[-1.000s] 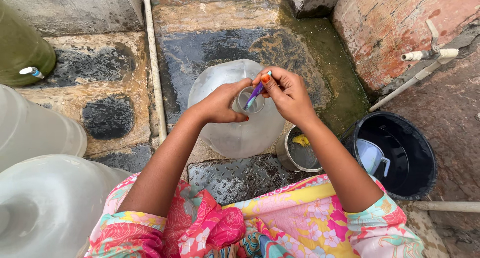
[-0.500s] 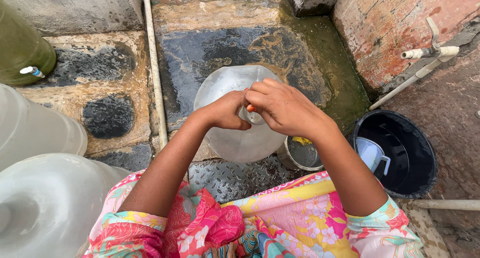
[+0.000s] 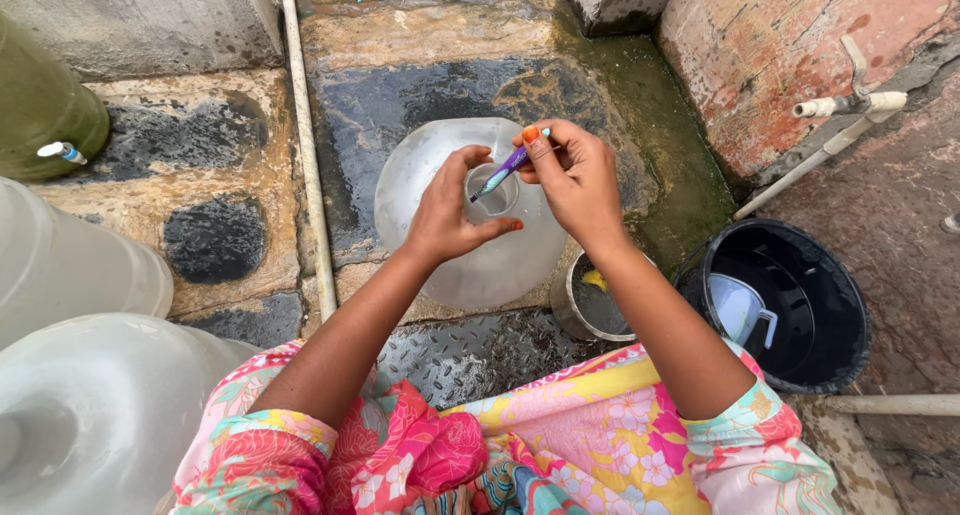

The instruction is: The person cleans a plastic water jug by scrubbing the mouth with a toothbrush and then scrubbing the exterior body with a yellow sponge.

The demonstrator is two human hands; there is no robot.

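I am looking down on a big clear water jug (image 3: pixel 470 215) standing on the wet stone floor (image 3: pixel 400 95), its open neck directly under the fingers of both hands. It is looking thin-walled and slick with water; I am judging it light if empty, bulky, and best steadied at the neck rim rather than the smooth round shoulder.

The left hand (image 3: pixel 450 210) is curling partly closed around the neck, thumb on the near side, fingers (image 3: pixel 470 160) wrapping the far side, touching the rim. The right hand (image 3: pixel 575 180) is pinching a slim purple brush (image 3: pixel 505 168) between thumb and fingertips (image 3: pixel 535 140), closed tight on the handle's upper end. The brush is slanting down and to the left of those fingers, its lower tip sitting at the jug's mouth. The handle is looking stiff, thin and wet, so likely slippery; a grip near the top end suits it.

Just below the right wrist, a small metal pot (image 3: pixel 595 305) is sitting. Further right of the fingers, a black bucket (image 3: pixel 800 305) is holding a pale mug (image 3: pixel 740 310). Well left of the fingers, more pale jugs (image 3: pixel 90 415) are waiting.
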